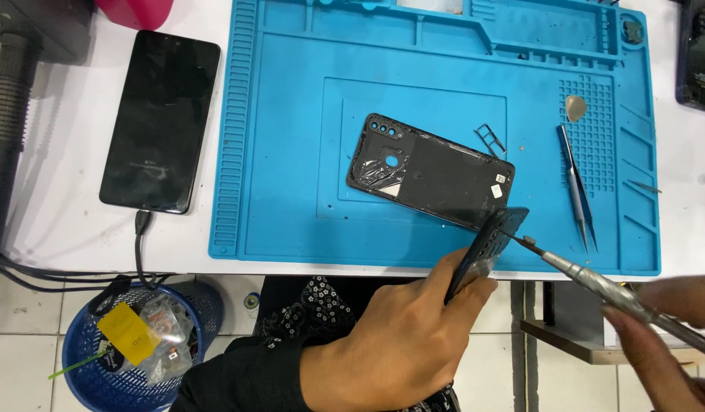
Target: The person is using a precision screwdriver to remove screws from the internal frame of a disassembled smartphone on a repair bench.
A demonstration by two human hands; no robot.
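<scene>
Two hands share the work at the near edge of the white bench (78, 229). Our left hand (402, 336) holds a dark, flat phone body (486, 244) on edge, its grip closed around the lower end so the long axis runs up and to the right, away from our wrist. Our right hand (673, 328) comes in from the right, fingers pinched round a slim, scuffed metal screwdriver (604, 286) whose shaft slants up and to the left. Its tip meets the upper end of the phone body, so the tool lies directly right of the held piece and nearly crosswise to it. The left hand is the nearer of the two to that contact point.

Just beyond, on the blue ribbed silicone work mat (291, 198), we see a glossy black plastic back cover (432, 172) lying flat with camera holes at its left end and a small metal card tray (490, 139) just beside its top edge. Thin steel tweezers (577, 187) rest farther right on the mat. Off the mat to the left lies a black smartphone (162, 122), screen dark, with a cable plugged in. Below the bench stands a blue plastic basket (139, 343) of scraps.
</scene>
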